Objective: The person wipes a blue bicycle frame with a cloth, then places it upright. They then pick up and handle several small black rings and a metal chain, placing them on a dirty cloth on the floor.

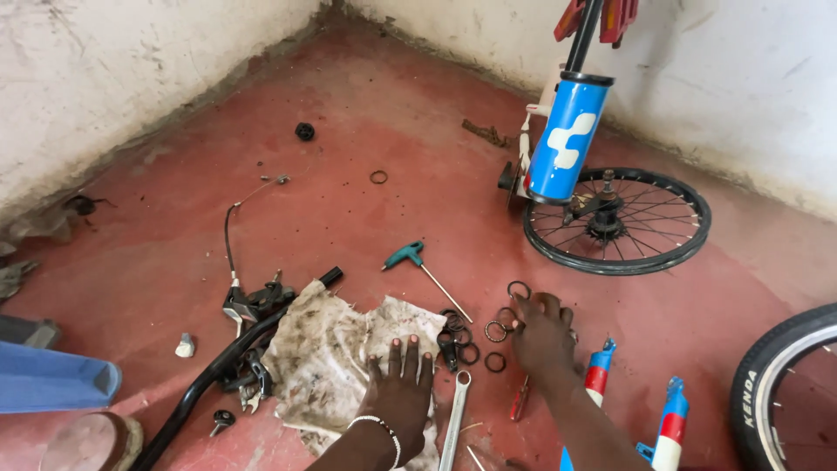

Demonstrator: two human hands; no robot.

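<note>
My left hand (pixel 400 390) lies flat, fingers apart, on a dirty white rag (pixel 336 349) spread on the red floor. My right hand (pixel 542 336) reaches over a cluster of metal rings and bearing parts (pixel 499 330), its fingertips touching them; whether it grips one I cannot tell. A silver wrench (pixel 455 417) lies between my two hands. A teal T-handle hex key (pixel 422 265) lies just beyond the rag.
A black handlebar with brake lever and cable (pixel 235 336) lies left of the rag. A blue bicycle frame tube (pixel 568 138) stands over a spoked wheel (pixel 617 221). A blue-and-red fork (pixel 671 429) and a tyre (pixel 780 384) are at the right. White walls meet in the corner.
</note>
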